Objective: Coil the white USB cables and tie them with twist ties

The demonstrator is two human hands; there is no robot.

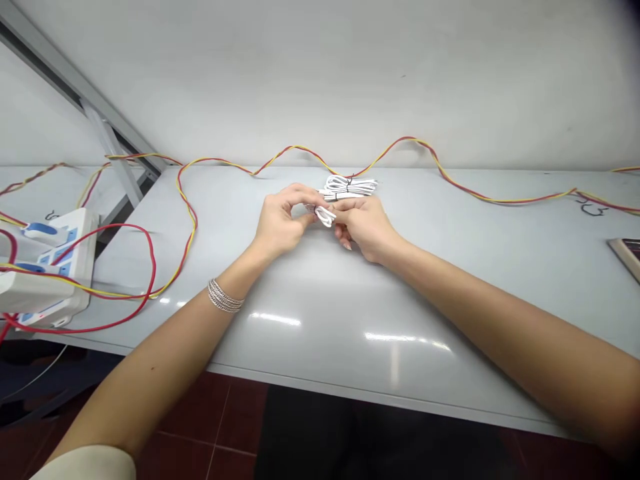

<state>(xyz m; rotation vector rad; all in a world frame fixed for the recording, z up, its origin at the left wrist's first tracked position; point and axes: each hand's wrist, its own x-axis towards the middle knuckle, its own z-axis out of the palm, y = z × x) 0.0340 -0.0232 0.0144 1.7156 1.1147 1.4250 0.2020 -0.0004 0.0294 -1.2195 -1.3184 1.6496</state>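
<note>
Between my two hands is a small white cable coil (325,215), raised a little over the grey table. My left hand (286,217) pinches its left side with thumb and fingers. My right hand (364,225) has its fingers closed at the coil's right side, the other fingers curled below. A dark tie seems to cross the coil, partly hidden by my fingers. Just behind my hands lie several white cable bundles (350,187) bound with black ties, on the table near the wall.
A twisted red and yellow wire (295,147) runs along the back of the table (320,320). On the left stands a white power strip (75,267) with plugs and looping red wire. Black twist ties (593,209) and a framed dark object (627,257) lie at the right.
</note>
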